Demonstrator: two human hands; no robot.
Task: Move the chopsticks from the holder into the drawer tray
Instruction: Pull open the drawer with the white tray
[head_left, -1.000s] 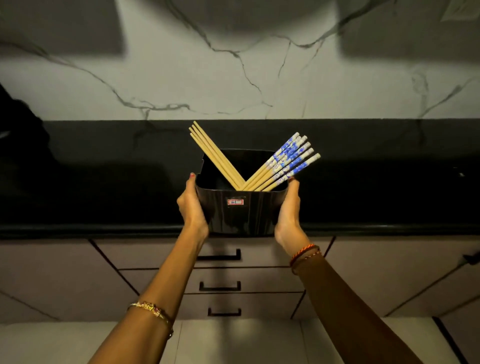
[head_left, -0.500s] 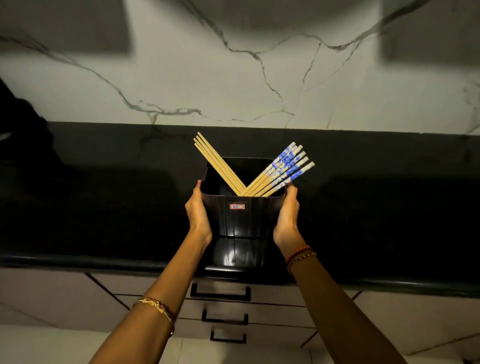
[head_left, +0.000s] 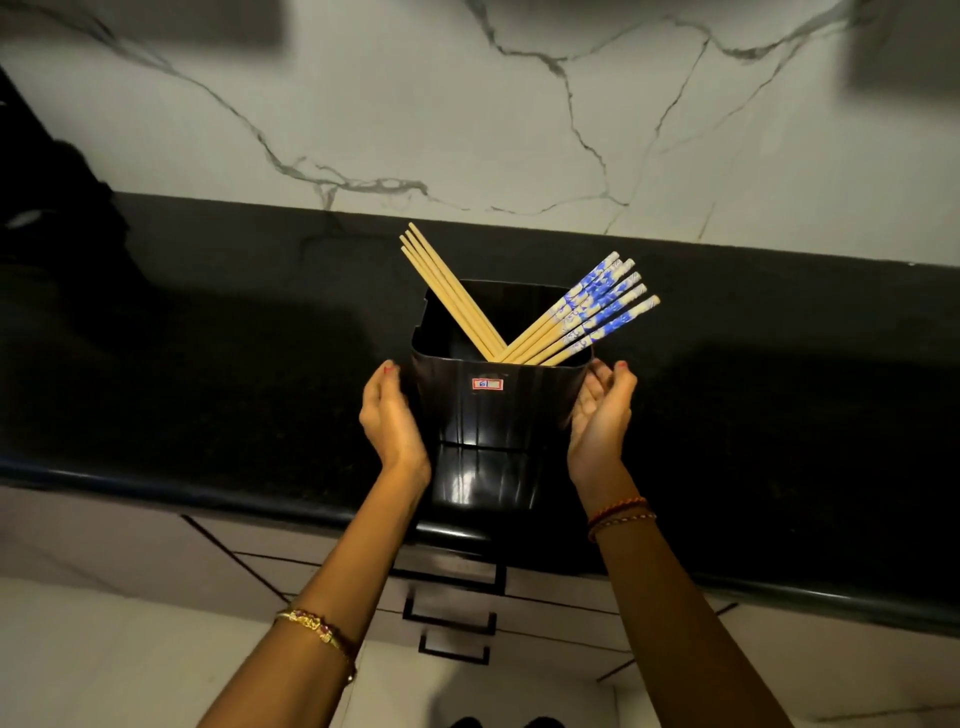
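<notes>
Black plastic chopstick holder (head_left: 498, 405) stands on the black bench (head_left: 208, 384) near its front edge, directly above the closed drawers (head_left: 452, 613). Inside it, plain bamboo chopsticks (head_left: 449, 291) lean left and blue-patterned chopsticks (head_left: 597, 306) lean right, crossing in a V, tops sticking out over the rim. Drawer tray not visible.

Handling, by judgement: sticks are light, stiff, smooth, and loose, so they will fan and slip if grabbed singly. Best pinched as a bundle on the exposed upper ends, one group at a time. Holder looks light and glossy, could tip if the sticks are pulled sideways.

Left hand (head_left: 389, 415) and right hand (head_left: 602, 410) flank the holder, fingers relaxed and spread, holding nothing; left looks just off the wall, right palm turned up beside it.

Versus 0.5 s ago: both hands gripped the holder's sides; now they have let go and it stands on its own.
</notes>
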